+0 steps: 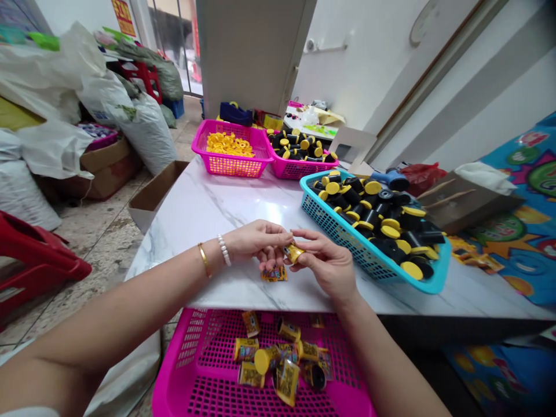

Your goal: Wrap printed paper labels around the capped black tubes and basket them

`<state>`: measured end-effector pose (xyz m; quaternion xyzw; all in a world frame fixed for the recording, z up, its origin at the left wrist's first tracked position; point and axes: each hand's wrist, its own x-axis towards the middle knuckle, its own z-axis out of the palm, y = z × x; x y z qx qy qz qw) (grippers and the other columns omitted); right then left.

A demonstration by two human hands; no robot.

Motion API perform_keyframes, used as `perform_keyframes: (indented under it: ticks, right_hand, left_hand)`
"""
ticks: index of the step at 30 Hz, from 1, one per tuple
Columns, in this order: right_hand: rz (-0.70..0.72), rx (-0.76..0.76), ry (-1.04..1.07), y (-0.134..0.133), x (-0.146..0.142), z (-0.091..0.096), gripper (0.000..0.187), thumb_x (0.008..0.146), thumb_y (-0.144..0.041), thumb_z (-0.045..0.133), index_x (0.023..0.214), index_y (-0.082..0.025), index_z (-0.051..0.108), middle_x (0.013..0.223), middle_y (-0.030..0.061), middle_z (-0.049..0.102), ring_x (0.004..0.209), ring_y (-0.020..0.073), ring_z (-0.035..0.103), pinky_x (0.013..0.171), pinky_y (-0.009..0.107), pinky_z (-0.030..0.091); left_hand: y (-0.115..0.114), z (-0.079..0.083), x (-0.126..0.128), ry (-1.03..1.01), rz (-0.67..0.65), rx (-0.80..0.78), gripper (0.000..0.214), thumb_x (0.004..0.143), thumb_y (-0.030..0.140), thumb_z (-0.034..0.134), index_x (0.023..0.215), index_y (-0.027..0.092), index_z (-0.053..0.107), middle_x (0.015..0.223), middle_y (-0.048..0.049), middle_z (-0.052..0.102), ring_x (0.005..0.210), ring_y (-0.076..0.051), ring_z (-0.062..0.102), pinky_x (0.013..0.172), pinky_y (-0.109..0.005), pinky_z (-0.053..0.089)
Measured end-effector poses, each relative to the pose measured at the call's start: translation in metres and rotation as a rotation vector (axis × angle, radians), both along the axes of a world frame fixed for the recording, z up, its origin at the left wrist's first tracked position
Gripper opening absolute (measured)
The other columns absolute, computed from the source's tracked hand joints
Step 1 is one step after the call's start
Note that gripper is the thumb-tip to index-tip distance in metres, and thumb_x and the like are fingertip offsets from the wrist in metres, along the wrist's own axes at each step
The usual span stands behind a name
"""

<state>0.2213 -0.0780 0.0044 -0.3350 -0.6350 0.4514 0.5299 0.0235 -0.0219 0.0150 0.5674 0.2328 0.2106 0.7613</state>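
My left hand [263, 242] and my right hand [328, 260] meet above the front of the white marbled table [208, 200]. Between them is a small yellow-labelled canister [293, 252], partly hidden by the fingers. My right fingers are closed round it, and my left thumb and fingertips pinch at its upper end. Just under my left fingers, a flat printed yellow wrapper [274, 274] lies on the tabletop. Below the table edge stands a pink basket [174, 370] with several labelled canisters [251, 375] in it, some showing a yellow lid.
To the right, a turquoise basket [441, 272] holds many black canisters with yellow lids. Behind are a pink basket [204, 139] of yellow plastic pieces and another pink basket [299, 169] of black canisters. More yellow wrappers [475, 255] lie far right. A red stool [39, 266] stands left.
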Motion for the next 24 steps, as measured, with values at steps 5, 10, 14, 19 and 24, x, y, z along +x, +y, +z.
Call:
perform_keyframes:
  ticks: [5, 10, 14, 19, 24]
  right_hand:
    - [0.044, -0.045, 0.01, 0.002, 0.0, -0.002, 0.021, 0.077, -0.02, 0.073, 0.097, -0.028, 0.074, 0.123, 0.0042, 0.063, 0.079, 0.0179, 0.072, 0.06, 0.034, 0.066]
    - [0.067, -0.043, -0.045, -0.019, 0.008, 0.011, 0.017, 0.078, -0.02, 0.072, 0.094, -0.026, 0.074, 0.123, 0.0056, 0.062, 0.067, 0.0143, 0.071, 0.056, 0.029, 0.063]
    - [0.179, 0.042, -0.401, -0.054, 0.033, 0.027, 0.023, 0.073, -0.021, 0.077, 0.096, -0.025, 0.075, 0.118, 0.0083, 0.065, 0.074, 0.0158, 0.071, 0.061, 0.025, 0.06]
    - [-0.135, 0.313, -0.764, -0.056, 0.07, 0.052, 0.021, 0.082, -0.023, 0.069, 0.103, -0.023, 0.072, 0.115, 0.0091, 0.068, 0.072, 0.0138, 0.069, 0.058, 0.023, 0.055]
    - [-0.909, 0.509, -1.23, -0.016, 0.104, 0.077, 0.024, 0.085, -0.038, 0.062, 0.096, -0.02, 0.073, 0.091, 0.0091, 0.072, 0.088, 0.0256, 0.067, 0.077, 0.037, 0.051]
  left_hand:
    - [-0.001, -0.002, 0.0, 0.012, -0.042, 0.022, 0.043, 0.081, 0.056, 0.062, 0.087, 0.014, 0.064, 0.068, -0.0109, 0.067, 0.043, -0.013, 0.057, 0.039, -0.022, 0.037]
    - [-0.004, 0.004, 0.0, 0.1, -0.044, 0.044, 0.051, 0.084, 0.061, 0.052, 0.105, 0.014, 0.057, 0.071, -0.0104, 0.069, 0.044, -0.015, 0.06, 0.04, -0.023, 0.042]
    - [-0.006, 0.007, 0.002, 0.244, 0.009, 0.189, 0.057, 0.085, 0.062, 0.05, 0.115, 0.014, 0.051, 0.076, -0.0102, 0.07, 0.042, -0.015, 0.059, 0.036, -0.02, 0.037]
    - [-0.006, 0.006, 0.005, 0.371, 0.216, 0.443, 0.043, 0.084, 0.051, 0.055, 0.103, 0.013, 0.062, 0.074, -0.0076, 0.07, 0.051, -0.014, 0.06, 0.045, -0.023, 0.041]
    - [-0.003, 0.008, 0.004, 0.483, 0.368, 0.651, 0.034, 0.083, 0.045, 0.055, 0.091, 0.014, 0.067, 0.069, -0.0058, 0.067, 0.06, -0.016, 0.06, 0.051, -0.024, 0.039]
